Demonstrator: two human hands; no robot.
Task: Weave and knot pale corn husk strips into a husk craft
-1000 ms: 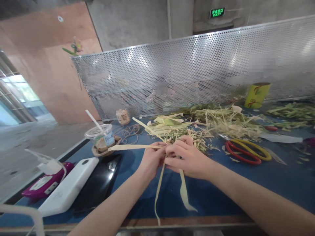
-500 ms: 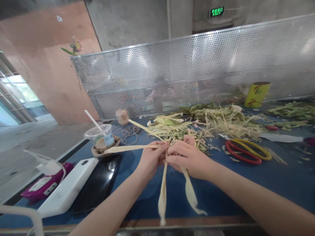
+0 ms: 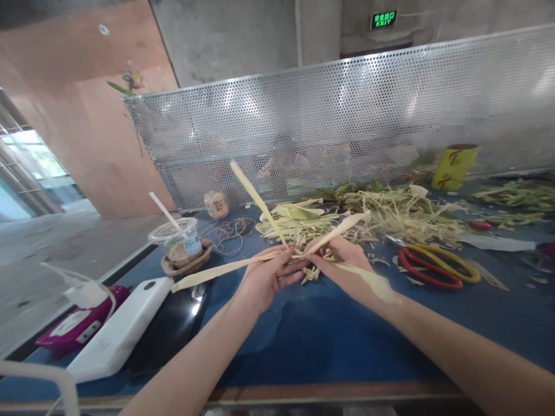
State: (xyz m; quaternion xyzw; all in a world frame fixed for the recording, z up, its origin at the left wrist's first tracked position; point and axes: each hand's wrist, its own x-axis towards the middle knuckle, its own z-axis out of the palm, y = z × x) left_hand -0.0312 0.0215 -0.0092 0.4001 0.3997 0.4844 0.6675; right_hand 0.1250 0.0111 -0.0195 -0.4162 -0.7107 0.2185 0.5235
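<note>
Pale husk strips meet between my two hands over the blue table. My left hand (image 3: 266, 276) pinches the joint from the left; one long strip (image 3: 225, 271) runs out leftward past its thumb, and another (image 3: 258, 199) sticks up and away. Fingers of my right hand (image 3: 336, 257) close on the strips from the right. One strip (image 3: 340, 231) crosses over that hand toward the back, and a wider one (image 3: 375, 283) lies across the right wrist. Small curled bits hang beneath the joint. Some fingertips are hidden behind the strips.
Husks (image 3: 399, 214) are heaped behind my hands. Red and yellow scissors (image 3: 433, 268) lie at the right, a yellow tube (image 3: 455, 167) behind. At the left are a plastic cup (image 3: 184, 245), a white power bank (image 3: 121, 329), a black tablet (image 3: 173, 329) and a purple socket (image 3: 80, 323).
Two strips that hung toward the table's front edge now lie to the right, over my right hand and wrist. The upper strip stands more upright. My right hand has turned.
</note>
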